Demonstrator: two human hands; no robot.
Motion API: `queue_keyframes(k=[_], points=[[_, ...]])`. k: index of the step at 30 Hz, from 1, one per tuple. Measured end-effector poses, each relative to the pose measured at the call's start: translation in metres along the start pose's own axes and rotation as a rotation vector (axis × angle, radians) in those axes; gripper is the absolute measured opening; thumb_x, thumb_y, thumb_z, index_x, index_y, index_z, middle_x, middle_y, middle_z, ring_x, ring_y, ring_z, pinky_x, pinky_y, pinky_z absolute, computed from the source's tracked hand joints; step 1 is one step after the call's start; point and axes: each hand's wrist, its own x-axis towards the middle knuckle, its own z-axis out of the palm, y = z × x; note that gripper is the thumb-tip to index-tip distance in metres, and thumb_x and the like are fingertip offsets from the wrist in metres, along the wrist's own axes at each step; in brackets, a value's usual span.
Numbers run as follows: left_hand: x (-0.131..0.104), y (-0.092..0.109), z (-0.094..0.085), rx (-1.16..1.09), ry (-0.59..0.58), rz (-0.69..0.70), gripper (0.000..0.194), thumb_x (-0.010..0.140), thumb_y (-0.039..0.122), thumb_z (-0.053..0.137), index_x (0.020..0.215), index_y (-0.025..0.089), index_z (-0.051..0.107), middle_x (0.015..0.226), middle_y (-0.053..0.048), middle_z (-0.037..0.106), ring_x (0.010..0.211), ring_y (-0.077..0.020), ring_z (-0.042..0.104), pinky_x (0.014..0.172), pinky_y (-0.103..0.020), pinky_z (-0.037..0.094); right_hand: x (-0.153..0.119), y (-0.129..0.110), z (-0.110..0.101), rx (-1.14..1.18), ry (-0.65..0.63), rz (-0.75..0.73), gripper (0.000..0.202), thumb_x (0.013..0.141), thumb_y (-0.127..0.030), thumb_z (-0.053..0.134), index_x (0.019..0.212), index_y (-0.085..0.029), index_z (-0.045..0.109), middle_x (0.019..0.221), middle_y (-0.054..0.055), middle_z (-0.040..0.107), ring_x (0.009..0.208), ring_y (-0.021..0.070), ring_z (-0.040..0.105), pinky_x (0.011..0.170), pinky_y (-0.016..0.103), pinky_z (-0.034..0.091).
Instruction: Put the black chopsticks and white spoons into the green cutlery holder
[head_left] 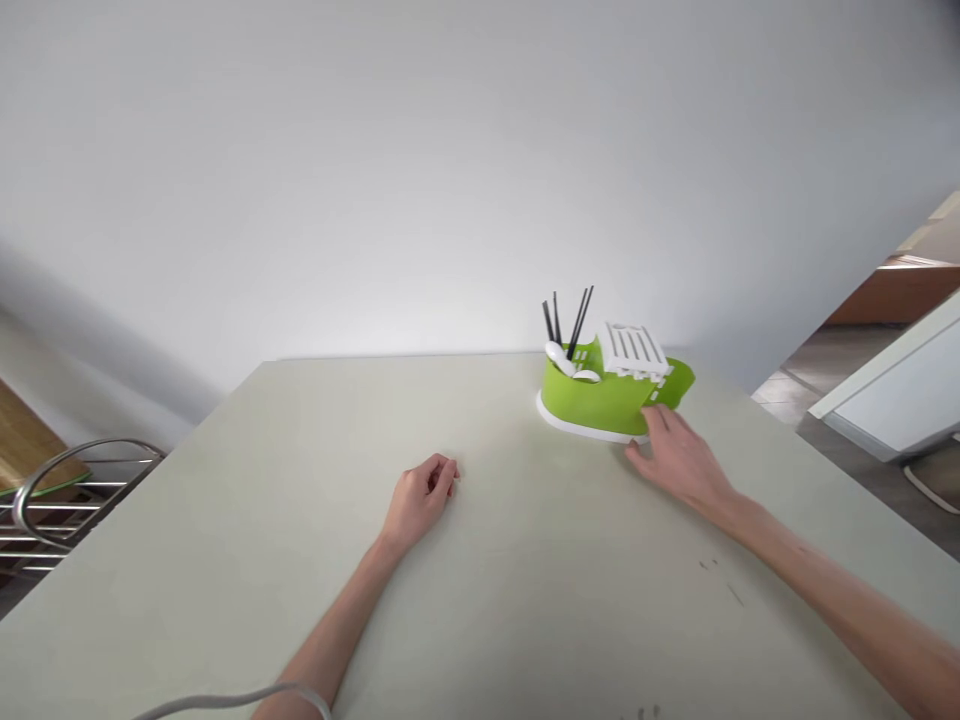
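Observation:
A green utensil holder (pixel 600 402) with a white base stands upright on the table near the wall, right of centre. Black chopsticks (pixel 578 322) and white spoons (pixel 559 357) stick out of its left part, and a white slotted rack (pixel 634 348) sits on top. My right hand (pixel 679 455) reaches to the holder's lower right front. Its fingertips are at the green wall, thumb apart near the base; I see no grip around it. My left hand (pixel 421 497) rests on the table left of the holder, fingers loosely curled, with nothing visible in them.
The pale table (pixel 262 520) runs up to a white wall (pixel 420 200). Beyond its left edge is a metal rack (pixel 82 500) with a wooden board (pixel 34 440). A grey cable (pixel 225 700) crosses my left forearm. Some dark marks lie on the tabletop at right.

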Motion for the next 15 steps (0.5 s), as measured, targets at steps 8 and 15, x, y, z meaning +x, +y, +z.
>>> queue_keyframes(k=[8,15], points=[[0.003,-0.003,0.0,-0.052,0.032,0.023,0.047,0.1,0.062,0.046,0.083,0.022,0.062,0.065,0.003,0.056,0.057,-0.0144,0.045,0.06,-0.028,0.038,-0.012,-0.084,-0.015,0.192,0.025,-0.149,0.033,0.093,-0.021,0.051,0.126,-0.019,0.054,0.118,0.016,0.068,0.108,0.0324,0.067,0.086,0.043,0.058],[0.016,-0.01,-0.011,-0.157,0.145,0.039,0.054,0.101,0.069,0.044,0.085,0.021,0.065,0.078,-0.002,0.064,0.076,-0.0185,0.058,0.075,-0.031,0.046,-0.031,-0.098,-0.034,0.465,0.049,-0.206,0.053,0.099,-0.02,0.045,0.152,-0.027,0.04,0.154,0.014,0.053,0.103,0.0257,0.071,0.079,0.04,0.061]])
